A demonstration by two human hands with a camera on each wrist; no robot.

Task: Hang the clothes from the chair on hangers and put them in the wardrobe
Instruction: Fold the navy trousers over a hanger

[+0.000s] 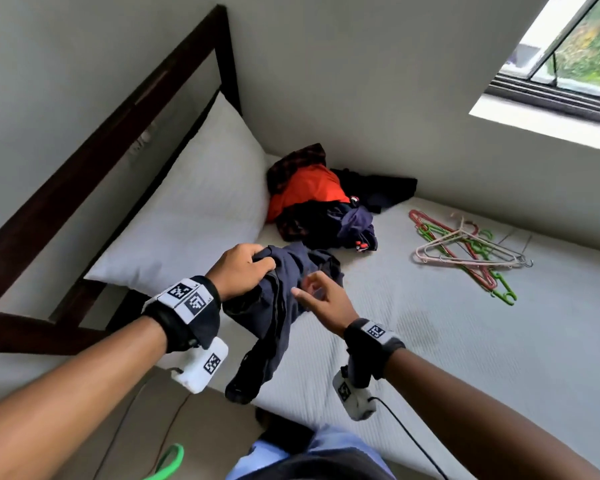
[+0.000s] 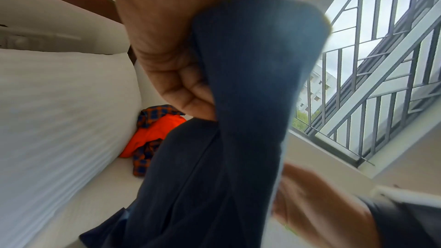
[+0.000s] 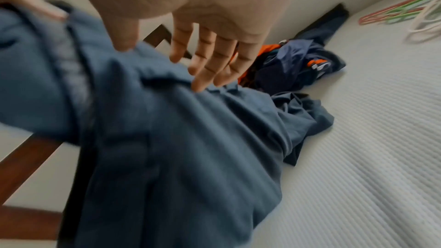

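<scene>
Left hand clamped on a bunched navy garment, lifted over the bed with its tail trailing down past the mattress edge. Right hand just beside it, fingers spread and loose, tips brushing the cloth. Beyond both hands, a heap of clothes against the pillow. Further right of the right hand, tangled hangers on the bed.
</scene>
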